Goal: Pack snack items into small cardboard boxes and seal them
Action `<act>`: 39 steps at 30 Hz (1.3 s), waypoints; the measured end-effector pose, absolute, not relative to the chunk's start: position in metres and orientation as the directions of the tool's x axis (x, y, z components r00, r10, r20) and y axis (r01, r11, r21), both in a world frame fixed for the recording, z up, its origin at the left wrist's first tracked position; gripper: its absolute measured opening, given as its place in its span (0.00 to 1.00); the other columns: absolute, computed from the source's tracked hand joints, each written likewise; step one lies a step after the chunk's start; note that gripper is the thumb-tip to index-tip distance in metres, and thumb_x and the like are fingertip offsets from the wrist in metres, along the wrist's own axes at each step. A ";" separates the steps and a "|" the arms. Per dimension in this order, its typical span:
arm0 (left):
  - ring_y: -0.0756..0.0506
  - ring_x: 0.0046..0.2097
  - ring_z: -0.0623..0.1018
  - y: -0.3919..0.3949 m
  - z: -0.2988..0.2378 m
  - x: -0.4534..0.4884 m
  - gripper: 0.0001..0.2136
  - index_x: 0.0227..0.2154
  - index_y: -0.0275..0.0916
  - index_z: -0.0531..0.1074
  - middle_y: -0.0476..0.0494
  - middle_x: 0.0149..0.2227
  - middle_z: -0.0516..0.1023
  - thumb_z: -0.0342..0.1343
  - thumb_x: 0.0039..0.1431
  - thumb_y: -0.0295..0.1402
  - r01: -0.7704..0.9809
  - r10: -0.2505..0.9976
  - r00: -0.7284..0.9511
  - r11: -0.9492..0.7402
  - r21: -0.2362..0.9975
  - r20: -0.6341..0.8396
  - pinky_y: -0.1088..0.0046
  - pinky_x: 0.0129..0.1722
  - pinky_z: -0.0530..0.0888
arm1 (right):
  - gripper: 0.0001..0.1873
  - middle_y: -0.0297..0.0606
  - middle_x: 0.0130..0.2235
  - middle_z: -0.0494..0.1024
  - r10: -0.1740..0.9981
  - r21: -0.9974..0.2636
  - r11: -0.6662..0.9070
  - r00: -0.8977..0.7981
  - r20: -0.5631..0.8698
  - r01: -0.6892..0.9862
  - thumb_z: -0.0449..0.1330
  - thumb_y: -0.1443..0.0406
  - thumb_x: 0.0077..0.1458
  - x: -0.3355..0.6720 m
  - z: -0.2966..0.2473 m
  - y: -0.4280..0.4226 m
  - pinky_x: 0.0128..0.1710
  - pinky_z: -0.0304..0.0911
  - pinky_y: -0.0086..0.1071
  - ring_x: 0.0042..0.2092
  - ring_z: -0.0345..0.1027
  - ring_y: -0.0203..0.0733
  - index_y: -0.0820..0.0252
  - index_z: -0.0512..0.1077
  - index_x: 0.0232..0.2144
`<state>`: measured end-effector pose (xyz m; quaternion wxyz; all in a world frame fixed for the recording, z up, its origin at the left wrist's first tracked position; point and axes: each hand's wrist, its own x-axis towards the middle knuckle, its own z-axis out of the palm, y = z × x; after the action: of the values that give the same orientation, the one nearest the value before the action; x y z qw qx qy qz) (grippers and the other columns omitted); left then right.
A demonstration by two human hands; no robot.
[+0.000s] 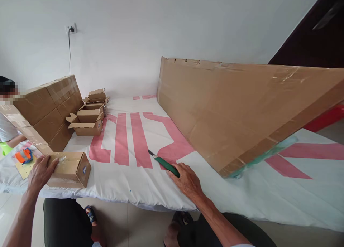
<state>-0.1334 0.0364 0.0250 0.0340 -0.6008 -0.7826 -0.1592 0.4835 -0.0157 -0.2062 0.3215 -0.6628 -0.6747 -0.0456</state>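
Observation:
My left hand (41,172) lies flat, fingers stretched, on top of a small taped cardboard box (72,168) at the near left of the white sheet. My right hand (188,180) rests on the sheet with its fingers curled over the handle of a green utility knife (164,163), whose blade end points away to the upper left. The two hands are well apart.
A long flat cardboard carton (242,107) lies across the right half of the white and pink sheet (126,182). Large cartons (48,107) and small open boxes (87,121) stand at the back left. An orange tape dispenser (23,155) lies far left, beside another person's sleeve (6,130).

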 end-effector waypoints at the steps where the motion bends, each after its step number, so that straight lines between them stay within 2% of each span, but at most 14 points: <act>1: 0.23 0.67 0.76 0.036 0.025 -0.129 0.36 0.60 0.36 0.77 0.23 0.68 0.73 0.41 0.68 0.60 0.953 0.934 -0.268 0.221 0.208 0.236 0.44 0.66 0.73 | 0.17 0.44 0.39 0.78 0.866 -0.366 0.118 0.085 0.493 0.923 0.56 0.53 0.70 0.483 -0.206 -0.016 0.45 0.65 0.42 0.43 0.71 0.53 0.57 0.77 0.45; 4: 0.24 0.65 0.77 0.035 0.023 -0.117 0.36 0.62 0.36 0.76 0.24 0.68 0.74 0.41 0.68 0.58 0.961 0.954 -0.219 0.175 0.214 0.205 0.46 0.65 0.73 | 0.16 0.44 0.39 0.79 0.868 -0.379 0.114 0.094 0.488 0.918 0.56 0.53 0.70 0.483 -0.205 -0.016 0.44 0.65 0.42 0.43 0.71 0.53 0.56 0.77 0.45; 10: 0.27 0.66 0.77 0.024 0.018 -0.099 0.33 0.59 0.38 0.79 0.28 0.65 0.78 0.45 0.65 0.56 0.964 0.961 -0.135 0.071 0.257 0.241 0.50 0.67 0.72 | 0.15 0.43 0.39 0.79 0.867 -0.383 0.109 0.100 0.487 0.917 0.57 0.54 0.69 0.483 -0.206 -0.018 0.43 0.65 0.41 0.43 0.72 0.53 0.56 0.78 0.46; 15: 0.30 0.63 0.80 0.008 0.010 -0.072 0.32 0.58 0.43 0.81 0.35 0.61 0.81 0.51 0.63 0.59 0.913 0.968 -0.073 -0.031 0.406 0.238 0.55 0.64 0.76 | 0.15 0.42 0.39 0.78 0.861 -0.383 0.124 0.092 0.500 0.916 0.57 0.53 0.70 0.484 -0.210 -0.019 0.44 0.66 0.42 0.43 0.72 0.53 0.55 0.77 0.46; 19: 0.30 0.63 0.79 0.010 0.005 -0.057 0.34 0.60 0.43 0.81 0.35 0.62 0.81 0.55 0.61 0.60 0.846 0.969 -0.028 -0.107 0.522 0.244 0.54 0.65 0.75 | 0.15 0.43 0.39 0.79 0.865 -0.379 0.118 0.093 0.494 0.918 0.57 0.53 0.70 0.484 -0.208 -0.019 0.44 0.66 0.42 0.43 0.72 0.53 0.56 0.77 0.46; 24: 0.30 0.62 0.80 0.027 -0.001 -0.057 0.37 0.61 0.41 0.80 0.35 0.64 0.80 0.57 0.59 0.62 0.769 0.974 -0.062 -0.094 0.633 0.219 0.53 0.64 0.76 | 0.15 0.44 0.39 0.79 0.871 -0.369 0.103 0.095 0.482 0.924 0.57 0.54 0.70 0.483 -0.202 -0.018 0.46 0.67 0.43 0.44 0.73 0.54 0.55 0.77 0.45; 27: 0.29 0.67 0.77 0.032 -0.009 -0.055 0.38 0.62 0.40 0.79 0.33 0.65 0.80 0.57 0.59 0.62 0.715 0.970 -0.090 -0.096 0.693 0.227 0.51 0.70 0.72 | 0.15 0.44 0.39 0.79 0.865 -0.376 0.102 0.105 0.491 0.921 0.57 0.53 0.69 0.482 -0.203 -0.018 0.44 0.66 0.42 0.43 0.72 0.54 0.56 0.77 0.45; 34: 0.30 0.72 0.72 0.025 -0.034 -0.036 0.32 0.62 0.43 0.76 0.35 0.68 0.77 0.59 0.60 0.55 0.569 0.945 -0.228 -0.064 0.820 0.232 0.48 0.75 0.65 | 0.14 0.43 0.39 0.79 0.862 -0.372 0.121 0.089 0.499 0.920 0.57 0.53 0.69 0.484 -0.207 -0.020 0.45 0.66 0.43 0.43 0.73 0.54 0.54 0.77 0.44; 39: 0.28 0.73 0.71 0.018 -0.036 -0.028 0.33 0.63 0.44 0.75 0.35 0.69 0.76 0.61 0.59 0.55 0.498 0.951 -0.247 -0.038 0.867 0.183 0.50 0.73 0.69 | 0.15 0.44 0.39 0.79 0.863 -0.378 0.123 0.090 0.498 0.918 0.56 0.53 0.70 0.484 -0.207 -0.021 0.45 0.67 0.44 0.44 0.73 0.55 0.55 0.76 0.45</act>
<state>-0.0280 0.0179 -0.0361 -0.2505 -0.5600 -0.6469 -0.4530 0.4840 -0.0209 -0.2069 0.3287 -0.6610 -0.6733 -0.0418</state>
